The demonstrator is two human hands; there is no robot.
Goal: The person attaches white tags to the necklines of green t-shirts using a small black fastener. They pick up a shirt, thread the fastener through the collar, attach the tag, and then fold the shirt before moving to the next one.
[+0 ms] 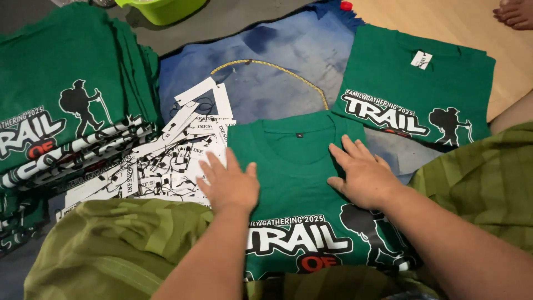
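Observation:
A green T-shirt (pixel 300 166) with a white, black and red print lies flat in front of me, collar away from me. My left hand (pixel 229 182) rests palm down on its left shoulder, fingers spread, partly over the edge. My right hand (pixel 361 173) presses flat on its right shoulder, fingers apart. Neither hand holds anything.
A stack of folded green shirts (pixel 66 100) sits at the left. A heap of white card tags (pixel 166 161) lies between the stack and the flat shirt. Another folded green shirt with a tag (pixel 416 83) lies at the upper right. Underneath is a blue cloth (pixel 277 61), and a lime green bowl (pixel 161 8) stands at the top. Someone's bare toes (pixel 513 12) show at the top right.

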